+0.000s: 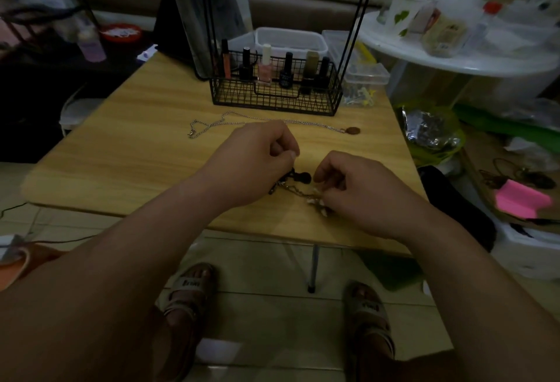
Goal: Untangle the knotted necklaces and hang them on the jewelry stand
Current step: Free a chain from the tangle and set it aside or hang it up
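One necklace knot [300, 179]; bottle labels [285, 77] illegible

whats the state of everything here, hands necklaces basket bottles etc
left hand, pinching the knotted necklaces
right hand, pinching the same tangle's other side
knotted necklaces, tangled, bunched on the table between both hands
silver chain, loose, stretched flat on the table, not hung
wire basket, upright, holding bottles
nail polish bottles, upright, capped
small plastic box, lid on
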A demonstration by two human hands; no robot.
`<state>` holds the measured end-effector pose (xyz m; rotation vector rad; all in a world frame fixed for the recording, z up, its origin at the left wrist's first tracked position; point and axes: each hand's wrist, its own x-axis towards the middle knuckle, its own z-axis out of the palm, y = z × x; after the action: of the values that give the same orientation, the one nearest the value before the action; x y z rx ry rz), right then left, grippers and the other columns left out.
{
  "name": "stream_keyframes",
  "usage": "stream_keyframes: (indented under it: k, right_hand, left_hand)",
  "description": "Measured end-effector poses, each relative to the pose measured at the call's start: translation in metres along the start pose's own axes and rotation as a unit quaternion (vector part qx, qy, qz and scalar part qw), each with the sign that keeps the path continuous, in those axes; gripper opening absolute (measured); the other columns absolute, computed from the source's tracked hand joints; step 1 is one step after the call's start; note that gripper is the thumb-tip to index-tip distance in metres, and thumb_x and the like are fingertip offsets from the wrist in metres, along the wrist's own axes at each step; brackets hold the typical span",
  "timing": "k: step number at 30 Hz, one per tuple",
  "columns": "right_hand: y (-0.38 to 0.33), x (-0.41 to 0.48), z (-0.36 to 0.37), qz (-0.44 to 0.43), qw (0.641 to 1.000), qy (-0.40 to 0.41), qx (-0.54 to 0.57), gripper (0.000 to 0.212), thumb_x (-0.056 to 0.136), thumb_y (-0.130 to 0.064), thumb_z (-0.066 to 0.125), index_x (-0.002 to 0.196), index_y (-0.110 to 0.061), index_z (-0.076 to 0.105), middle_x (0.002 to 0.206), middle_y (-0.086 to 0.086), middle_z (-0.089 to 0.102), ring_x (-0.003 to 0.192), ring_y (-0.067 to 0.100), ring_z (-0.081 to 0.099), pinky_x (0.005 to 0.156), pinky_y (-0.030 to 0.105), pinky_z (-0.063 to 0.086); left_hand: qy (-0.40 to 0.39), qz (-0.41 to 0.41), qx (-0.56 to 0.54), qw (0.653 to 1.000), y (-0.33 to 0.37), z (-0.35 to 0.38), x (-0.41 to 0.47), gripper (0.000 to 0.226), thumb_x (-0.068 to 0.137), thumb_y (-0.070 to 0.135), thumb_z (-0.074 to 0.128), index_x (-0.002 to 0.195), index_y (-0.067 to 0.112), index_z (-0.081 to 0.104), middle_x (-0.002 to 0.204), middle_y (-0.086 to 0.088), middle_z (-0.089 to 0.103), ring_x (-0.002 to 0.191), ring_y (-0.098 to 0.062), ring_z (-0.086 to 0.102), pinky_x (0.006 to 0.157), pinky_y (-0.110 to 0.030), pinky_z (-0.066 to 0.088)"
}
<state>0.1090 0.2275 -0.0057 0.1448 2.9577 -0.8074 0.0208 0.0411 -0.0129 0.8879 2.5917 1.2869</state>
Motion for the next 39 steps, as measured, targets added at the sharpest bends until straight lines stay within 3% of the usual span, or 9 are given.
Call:
stream_keyframes:
  k: [6,9,14,18,22,26,29,35,39]
  right_hand:
    - [0.004,-0.002,-0.002,-0.029,0.996,-0.059,-0.055,0.033,0.088,-0.045,0.074,0.117,-0.036,0.059,0.108,-0.015,0.05,0.095,0.003,0.055,0.083,0.03,0.052]
    - [0.005,-0.002,-0.001,-0.042,0.997,-0.047,-0.047,0.018,0.091,-0.038,0.073,0.106,-0.033,0.064,0.098,-0.013,0.059,0.088,0.004,0.056,0.072,0.027,0.047]
    - [0.008,-0.004,-0.013,-0.014,0.989,-0.026,0.148,0.005,0.096,-0.03,0.07,0.099,-0.025,0.072,0.089,-0.004,0.072,0.08,0.011,0.066,0.073,0.034,0.052]
    - [0.006,-0.001,-0.02,0.033,0.904,-0.022,0.425,0.018,0.104,-0.018,0.056,0.108,-0.012,0.073,0.093,0.007,0.075,0.08,0.015,0.068,0.069,0.028,0.054]
    - [0.002,0.001,-0.022,0.038,0.833,-0.016,0.551,0.026,0.106,-0.014,0.048,0.116,-0.003,0.069,0.089,0.009,0.072,0.073,0.014,0.066,0.062,0.023,0.054]
    - [0.004,0.004,-0.024,0.04,0.803,0.019,0.595,0.026,0.107,-0.015,0.046,0.119,-0.006,0.068,0.086,0.004,0.071,0.071,0.011,0.065,0.061,0.022,0.053]
    - [0.007,0.004,-0.025,0.068,0.808,0.053,0.583,0.025,0.107,-0.015,0.048,0.118,-0.006,0.069,0.086,0.005,0.072,0.071,0.011,0.065,0.06,0.021,0.054]
    - [0.012,0.005,-0.019,0.135,0.885,0.074,0.44,0.021,0.104,-0.015,0.057,0.122,-0.009,0.066,0.088,0.004,0.076,0.073,0.014,0.068,0.065,0.029,0.053]
    - [0.009,0.004,-0.02,0.136,0.86,0.037,0.49,0.027,0.102,-0.01,0.057,0.128,-0.004,0.062,0.09,0.008,0.075,0.074,0.013,0.069,0.062,0.025,0.055]
  left_hand:
    - [-0.063,0.027,0.039,0.997,0.001,0.009,-0.005,0.011,0.097,0.019,0.068,0.101,0.03,0.069,0.087,0.011,0.068,0.077,0.0,0.063,0.066,-0.023,0.052]
    - [-0.097,0.042,0.066,0.992,0.001,0.011,-0.006,0.019,0.092,0.019,0.072,0.107,0.03,0.069,0.09,0.013,0.065,0.077,0.005,0.058,0.064,-0.014,0.043]
    - [-0.144,0.031,-0.019,0.989,0.01,0.01,-0.007,0.028,0.091,0.024,0.075,0.117,0.029,0.064,0.083,0.015,0.066,0.073,0.012,0.06,0.058,-0.01,0.043]
    - [-0.147,-0.002,-0.139,0.979,0.014,0.006,-0.004,0.032,0.095,0.008,0.069,0.122,0.022,0.061,0.093,-0.005,0.077,0.09,-0.027,0.072,0.083,-0.045,0.059]
    - [-0.143,-0.027,-0.209,0.967,0.016,0.003,-0.005,0.028,0.096,0.003,0.068,0.121,0.014,0.062,0.088,-0.001,0.078,0.075,-0.004,0.068,0.066,-0.019,0.052]
    - [-0.147,-0.024,-0.21,0.966,0.016,0.002,-0.005,0.008,0.097,0.006,0.068,0.104,0.008,0.068,0.09,-0.007,0.079,0.073,-0.005,0.064,0.064,-0.017,0.048]
    - [-0.157,-0.031,-0.21,0.965,0.016,0.0,-0.005,0.008,0.1,0.012,0.065,0.105,0.008,0.071,0.09,-0.005,0.078,0.074,-0.01,0.062,0.066,-0.025,0.046]
    - [-0.188,-0.084,-0.349,0.914,0.012,-0.008,-0.001,0.022,0.105,0.008,0.051,0.118,0.004,0.068,0.091,-0.013,0.072,0.069,-0.02,0.059,0.065,-0.031,0.046]
    - [-0.164,-0.09,-0.298,0.936,0.012,-0.004,-0.002,0.021,0.102,0.011,0.06,0.122,0.011,0.067,0.088,-0.008,0.073,0.06,-0.013,0.052,0.056,-0.024,0.042]
